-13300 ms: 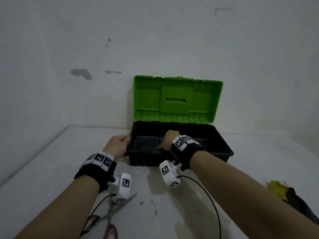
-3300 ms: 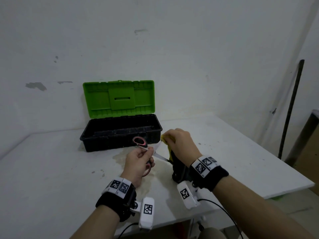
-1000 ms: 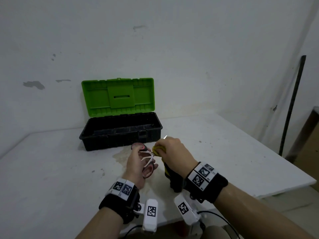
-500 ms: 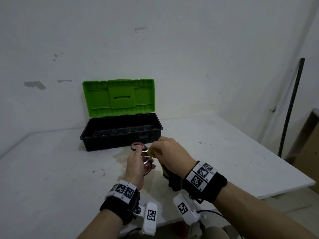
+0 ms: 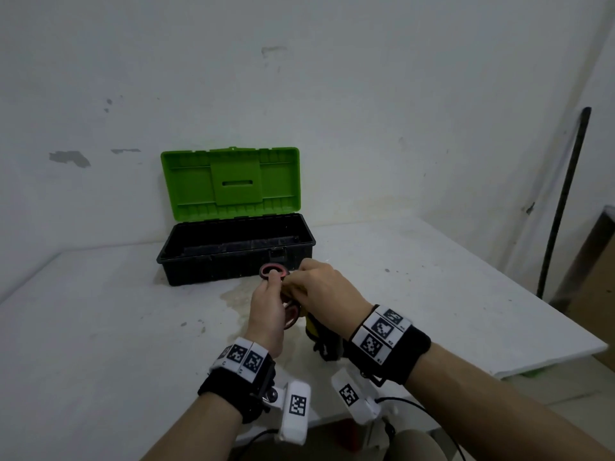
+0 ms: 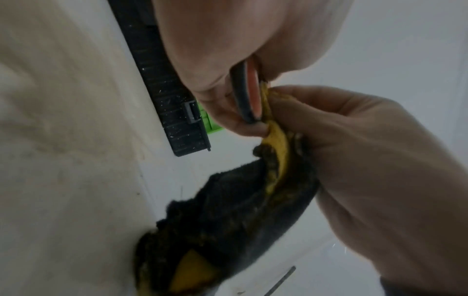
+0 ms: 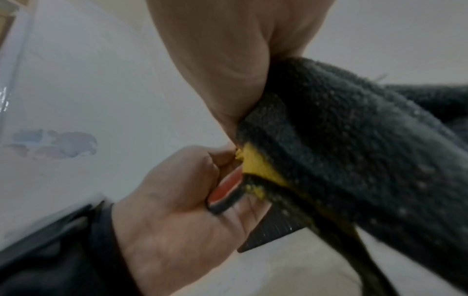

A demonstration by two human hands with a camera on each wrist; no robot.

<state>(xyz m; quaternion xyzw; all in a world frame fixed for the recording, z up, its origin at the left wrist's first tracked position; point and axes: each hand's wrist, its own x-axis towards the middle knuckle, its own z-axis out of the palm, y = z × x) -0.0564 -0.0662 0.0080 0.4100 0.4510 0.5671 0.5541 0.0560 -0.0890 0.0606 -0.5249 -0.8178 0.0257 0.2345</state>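
Above the front middle of the table [image 5: 100, 327], the left hand [image 5: 268, 314] curls its fingers through the red-and-black loops of the scissors [image 5: 273, 271] and holds them clear of the surface. The right hand [image 5: 319, 294] pinches a yellow-and-dark cloth [image 5: 324, 337] tightly against the scissors, just beside the left fingers. The cloth's dark tail hangs down toward the table.

About thirteen seconds ago both hands were at the toolbox, the scissors lay by the front edge and the cloth lay off to the right. Three seconds ago the blades stood open and bare. Now the cloth and the right hand cover them, so I cannot tell whether they are open or closed. Since half a second ago little has shifted.

A pale stain [image 5: 236, 296] marks the table just beyond the hands. By the far edge stands the toolbox [image 5: 233, 261], its green lid [image 5: 233, 181] raised against the wall. Its black tray shows a dark, dusty floor.
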